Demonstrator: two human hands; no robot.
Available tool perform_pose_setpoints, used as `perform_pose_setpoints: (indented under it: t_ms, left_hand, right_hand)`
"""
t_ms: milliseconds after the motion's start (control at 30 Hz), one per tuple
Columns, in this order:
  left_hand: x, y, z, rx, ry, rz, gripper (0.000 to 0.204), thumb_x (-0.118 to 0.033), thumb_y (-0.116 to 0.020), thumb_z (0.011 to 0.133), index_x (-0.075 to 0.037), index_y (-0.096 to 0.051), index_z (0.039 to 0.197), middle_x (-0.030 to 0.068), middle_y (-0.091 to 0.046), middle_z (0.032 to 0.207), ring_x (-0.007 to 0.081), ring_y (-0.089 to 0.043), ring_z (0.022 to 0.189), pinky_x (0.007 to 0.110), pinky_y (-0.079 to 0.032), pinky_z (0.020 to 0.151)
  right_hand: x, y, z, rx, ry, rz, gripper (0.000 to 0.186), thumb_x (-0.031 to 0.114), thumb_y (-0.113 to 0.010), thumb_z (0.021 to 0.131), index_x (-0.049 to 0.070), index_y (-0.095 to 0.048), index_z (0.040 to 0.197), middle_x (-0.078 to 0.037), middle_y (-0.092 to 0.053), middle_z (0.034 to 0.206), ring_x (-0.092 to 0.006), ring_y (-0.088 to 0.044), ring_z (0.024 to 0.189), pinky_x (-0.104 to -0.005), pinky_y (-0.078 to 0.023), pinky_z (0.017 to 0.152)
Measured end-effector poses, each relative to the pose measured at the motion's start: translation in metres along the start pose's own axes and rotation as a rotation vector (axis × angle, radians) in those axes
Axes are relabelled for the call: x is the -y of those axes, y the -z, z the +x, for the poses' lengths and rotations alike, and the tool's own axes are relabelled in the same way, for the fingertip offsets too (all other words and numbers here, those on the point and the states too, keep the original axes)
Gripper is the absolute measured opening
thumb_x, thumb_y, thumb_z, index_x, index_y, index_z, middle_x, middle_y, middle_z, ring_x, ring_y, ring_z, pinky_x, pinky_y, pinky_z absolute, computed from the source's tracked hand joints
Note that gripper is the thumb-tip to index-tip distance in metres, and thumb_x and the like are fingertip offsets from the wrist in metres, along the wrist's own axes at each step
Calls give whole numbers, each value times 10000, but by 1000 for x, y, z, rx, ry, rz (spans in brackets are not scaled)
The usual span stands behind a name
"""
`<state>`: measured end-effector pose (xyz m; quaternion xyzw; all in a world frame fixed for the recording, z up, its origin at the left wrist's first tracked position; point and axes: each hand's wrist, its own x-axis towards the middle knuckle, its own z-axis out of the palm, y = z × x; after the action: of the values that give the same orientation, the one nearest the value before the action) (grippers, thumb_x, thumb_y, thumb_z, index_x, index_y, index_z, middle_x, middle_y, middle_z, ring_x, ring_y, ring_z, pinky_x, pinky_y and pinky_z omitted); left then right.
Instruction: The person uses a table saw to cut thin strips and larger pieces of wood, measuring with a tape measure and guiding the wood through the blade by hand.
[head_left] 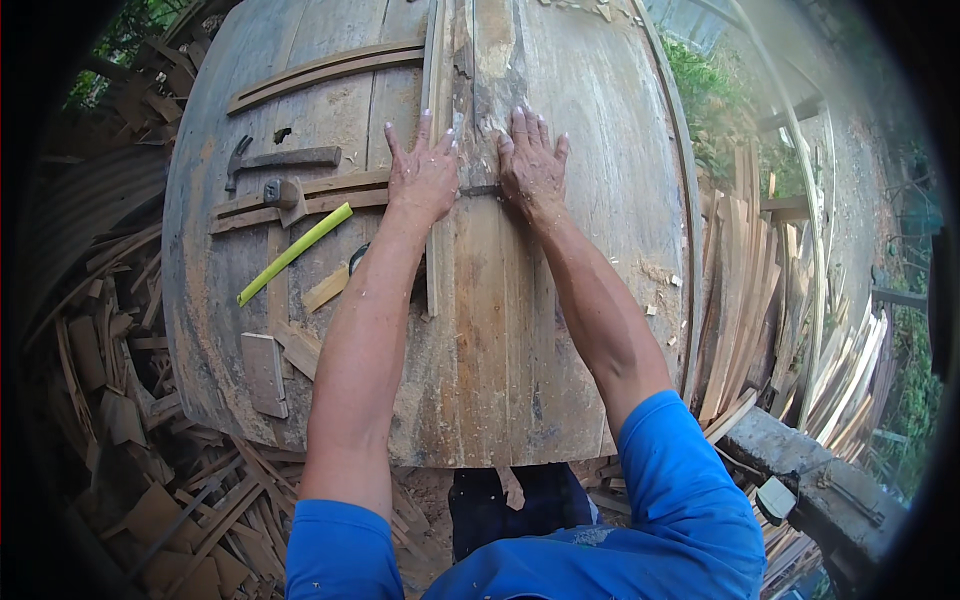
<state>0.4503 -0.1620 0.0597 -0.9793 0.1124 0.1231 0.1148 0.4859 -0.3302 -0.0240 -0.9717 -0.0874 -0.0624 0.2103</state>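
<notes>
My left hand (422, 178) lies palm down with its fingers spread, beside and partly over a long narrow wooden strip (433, 270) that runs up the bench. My right hand (532, 168) is also palm down, fingers stretched out, on the worn boards at the middle of the wooden bench (600, 120). Neither hand grips anything that I can see. Between and below them a short dark line crosses the boards. Pale sawdust specks cling to both hands. What lies under the palms is hidden.
Left of my arm lie a claw hammer (290, 158), a second hammer-like tool (283, 194), wooden strips (330, 77), a yellow-green strip (295, 255) and a flat wood block (264, 370). Offcuts (190, 520) pile up at lower left; upright planks (735, 290) stand right of the bench.
</notes>
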Motion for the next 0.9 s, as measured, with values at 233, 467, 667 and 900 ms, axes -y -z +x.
perform_pose_setpoints:
  t_ms: [233, 467, 667, 900]
  left_hand:
    - [6, 0, 12, -25, 6, 4, 541, -253, -644, 874, -161, -541, 1397, -21, -365, 1579, 318, -118, 1529, 761, -125, 1124]
    - [9, 4, 24, -34, 0, -48, 498, -182, -569, 897, -119, -551, 1391, -6, -375, 1570, 309, -157, 1523, 769, -84, 1123]
    - [14, 1, 34, -46, 10, -28, 502, -181, -563, 903, -121, -542, 1401, -2, -366, 1574, 315, -144, 1524, 764, -97, 1126]
    - [16, 3, 47, -43, 9, -25, 491, -196, -550, 915, -117, -545, 1400, -4, -364, 1577, 313, -149, 1523, 759, -109, 1129]
  right_hand:
    - [-2, -4, 13, -14, 4, 8, 579, 383, -299, 1040, 70, -323, 1526, -122, -330, 1593, -307, -309, 1472, -646, -138, 1168]
    - [-1, -3, 28, 41, -47, -21, 592, 419, -235, 1054, 106, -276, 1556, -104, -279, 1619, -273, -252, 1499, -585, -99, 1200]
    - [0, -5, 39, 31, -36, -6, 589, 418, -241, 1056, 98, -289, 1547, -111, -295, 1611, -275, -255, 1497, -589, -103, 1197]
    - [-4, -10, 51, 3, -29, -19, 589, 421, -246, 1056, 95, -295, 1544, -112, -300, 1609, -277, -259, 1495, -587, -110, 1195]
